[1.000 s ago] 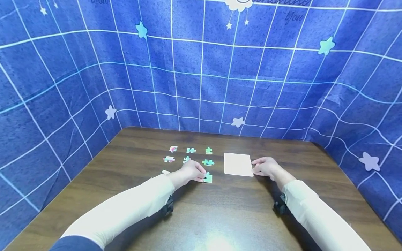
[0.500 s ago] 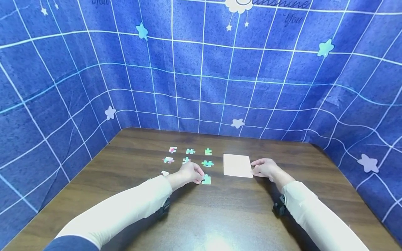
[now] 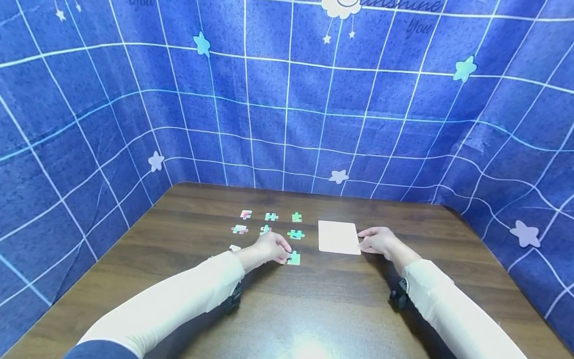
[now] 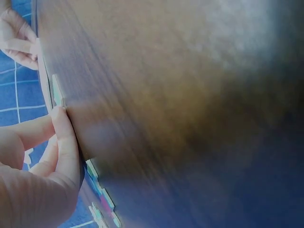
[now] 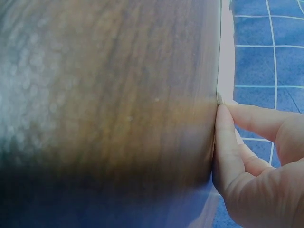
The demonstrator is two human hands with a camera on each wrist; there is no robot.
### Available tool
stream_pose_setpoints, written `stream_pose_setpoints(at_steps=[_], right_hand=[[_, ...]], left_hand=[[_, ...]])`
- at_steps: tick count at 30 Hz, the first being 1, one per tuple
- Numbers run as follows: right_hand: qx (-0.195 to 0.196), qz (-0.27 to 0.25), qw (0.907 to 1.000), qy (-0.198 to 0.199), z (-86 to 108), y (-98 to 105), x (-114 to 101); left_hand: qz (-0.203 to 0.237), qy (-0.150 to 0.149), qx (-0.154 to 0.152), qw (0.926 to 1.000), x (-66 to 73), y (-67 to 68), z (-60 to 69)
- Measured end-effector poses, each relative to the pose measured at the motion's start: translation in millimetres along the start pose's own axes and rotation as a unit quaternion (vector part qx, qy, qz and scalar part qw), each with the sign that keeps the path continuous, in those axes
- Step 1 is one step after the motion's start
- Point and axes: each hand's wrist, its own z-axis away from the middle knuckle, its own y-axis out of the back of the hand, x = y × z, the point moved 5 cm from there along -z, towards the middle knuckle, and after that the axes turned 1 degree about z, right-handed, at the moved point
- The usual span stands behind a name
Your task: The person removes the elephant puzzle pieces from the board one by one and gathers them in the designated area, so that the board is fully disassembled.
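In the head view, my left hand [image 3: 272, 248] pinches the left edge of a green jigsaw puzzle piece [image 3: 294, 258], which lies on the table. Its thumb and forefinger meet at that piece [image 4: 57, 90] in the left wrist view. My right hand [image 3: 380, 241] grips the right edge of a white square board [image 3: 339, 237] between thumb and fingers; the right wrist view shows the board [image 5: 227, 57] edge-on at the fingertips. More puzzle pieces, such as a green one [image 3: 296, 234], lie in spaced rows. My left hand and sleeve partly cover a few of them.
The brown wooden table [image 3: 341, 299] carries everything. A blue curtain [image 3: 269, 114] with a white grid and stars stands behind it and along both sides. Dark wrist cameras [image 3: 232, 299] hang under the white sleeves.
My left hand and the green puzzle piece have shifted very slightly left and toward me. The right hand stays at the board's edge. The head view has tilted a little.
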Motion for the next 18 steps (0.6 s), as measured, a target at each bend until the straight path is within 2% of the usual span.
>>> stream_pose_setpoints(at_steps=[8, 12, 18], right_hand=[[0.008, -0.002, 0.9999, 0.008, 3.2, -0.1, -3.1], [0.01, 0.001, 0.9999, 0.011, 4.3, -2.1, -3.3], [0.015, 0.009, 0.9998, 0.008, 4.0, -1.0, -3.0]], left_hand=[[0.02, 0.023, -0.022, 0.9993, -2.5, 2.2, -1.8], [0.015, 0.03, -0.034, 0.9989, -5.2, 4.5, 0.9], [0.016, 0.026, -0.052, 0.9982, -6.9, 8.7, 2.6]])
